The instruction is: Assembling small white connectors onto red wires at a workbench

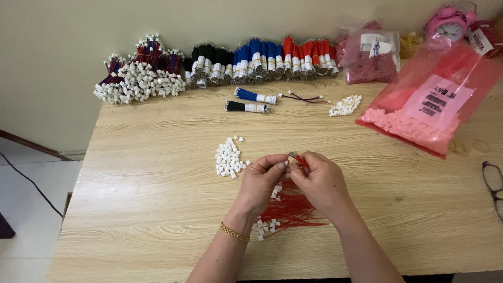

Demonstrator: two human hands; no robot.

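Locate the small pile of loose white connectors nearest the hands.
Head view: the white connector pile lies on the wooden table, centre-left, just beyond and beside the left hand.

Wooden table (pixel 157 209), beige wall (pixel 63 52), tiled floor (pixel 31 209)

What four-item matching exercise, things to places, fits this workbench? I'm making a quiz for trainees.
Things:
1. pink alarm clock
2. dark-framed eyeglasses
3. loose pile of small white plastic connectors
4. thin red wire

Places:
A. pinched between left hand and right hand
B. table's right edge
C. far right corner, by the wall
D. mid-table, just left of the hands

Pairs: 1-C, 2-B, 3-D, 4-A
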